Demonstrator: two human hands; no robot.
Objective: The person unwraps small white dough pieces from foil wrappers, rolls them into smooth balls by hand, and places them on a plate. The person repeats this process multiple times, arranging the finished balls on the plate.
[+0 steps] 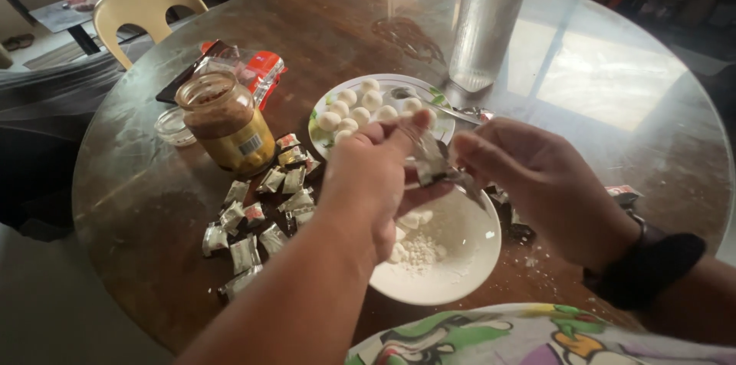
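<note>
While both hands pinch it, the small wrapper looks silvery, crinkled, dark-edged.

Jar left — bottle beyond

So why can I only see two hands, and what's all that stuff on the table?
The camera sits on the person's head and looks down, so you see only their arms. The left hand and right hand together hold a small silvery wrapper over a white bowl with white powder in it. On the round table lie more wrapped sweets, an open jar of brown spread, a plate of white balls and a tall clear water bottle.
</note>
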